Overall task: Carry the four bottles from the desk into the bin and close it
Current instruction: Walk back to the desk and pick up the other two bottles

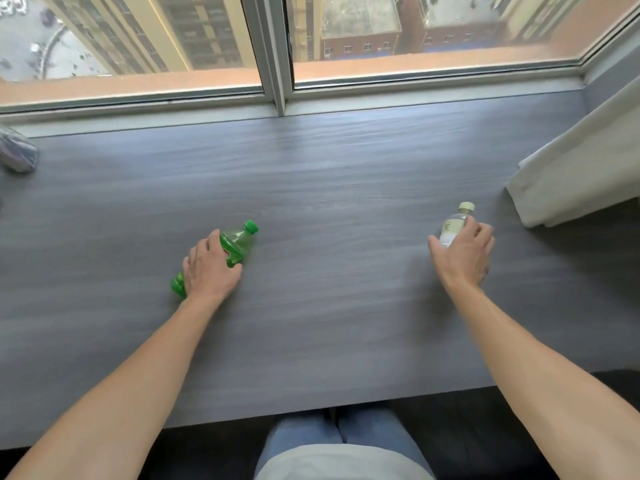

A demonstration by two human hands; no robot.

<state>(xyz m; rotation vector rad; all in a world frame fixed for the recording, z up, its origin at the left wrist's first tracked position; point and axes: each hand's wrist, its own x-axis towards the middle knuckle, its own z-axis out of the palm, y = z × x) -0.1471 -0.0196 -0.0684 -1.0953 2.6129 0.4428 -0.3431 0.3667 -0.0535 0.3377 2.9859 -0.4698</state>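
A: Start at the far left — what's there?

B: A crumpled clear wrapper [17,152] at the upper left of the frame, half cut off by the picture's edge, lying on the grey table [329,188] near the window sill [145,114]. Well apart from the hands.

A: And the left hand?

B: The left hand [207,268] sits left of centre, palm down over a green bottle [239,244] lying on its side on the table, cap pointing toward the upper right. Its grip is wrapped over the bottle's middle, fingers curled round the body; the base shows below the wrist.

A: Room between the hands?

B: A broad bare stretch of table through the centre, running from the near edge at the bottom of the frame up to the sill.

A: The right side?

B: The right hand [462,252] has its grip closed round a clear bottle [453,225] with a pale cap, standing upright, label facing left. Just right of it a white curtain [581,171] hangs down onto the table's right end, near the bottle but not touching it.

A: Anything below?

B: The person's jeans [332,434] under the table's near edge, bottom centre
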